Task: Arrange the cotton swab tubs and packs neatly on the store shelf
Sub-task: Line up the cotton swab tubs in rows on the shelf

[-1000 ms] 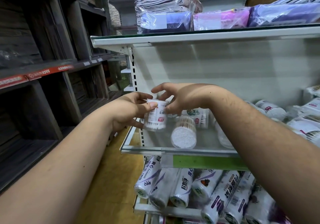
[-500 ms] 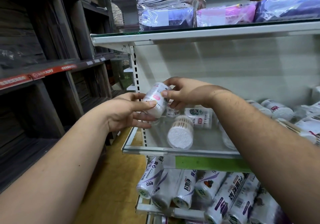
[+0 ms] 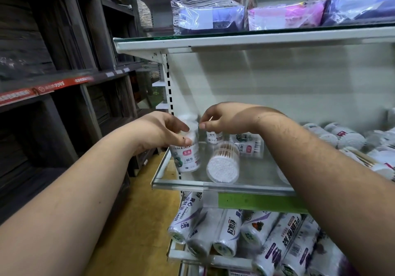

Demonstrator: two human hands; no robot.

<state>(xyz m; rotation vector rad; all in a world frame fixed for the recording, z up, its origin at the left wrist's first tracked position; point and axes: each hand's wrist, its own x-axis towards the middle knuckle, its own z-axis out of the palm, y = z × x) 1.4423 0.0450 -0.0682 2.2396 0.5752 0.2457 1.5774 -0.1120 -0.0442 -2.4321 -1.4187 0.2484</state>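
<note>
My left hand (image 3: 160, 131) grips a clear cotton swab tub (image 3: 188, 157) with a red-and-white label. It stands upright at the front left corner of the glass shelf (image 3: 213, 185). Just right of the tub's blurred top, my right hand (image 3: 226, 118) has curled fingers whose tips pinch what looks like a thin swab stick. A second tub (image 3: 223, 164) lies on its side with its white swab ends facing me. Another tub (image 3: 249, 145) lies behind it, and a small one (image 3: 213, 137) stands under my right hand. Several tubs and packs (image 3: 342, 137) are heaped at the right.
Rolls of plastic bags (image 3: 213, 228) fill the shelf below. Bagged cloths (image 3: 209, 8) sit on the top shelf. Dark wooden shelving (image 3: 53, 83) lines the left side, across a narrow strip of wooden floor (image 3: 139, 211).
The tub went from tilted in both hands to upright on the shelf's left front corner. My right hand has let go of it and now hovers beside its top.
</note>
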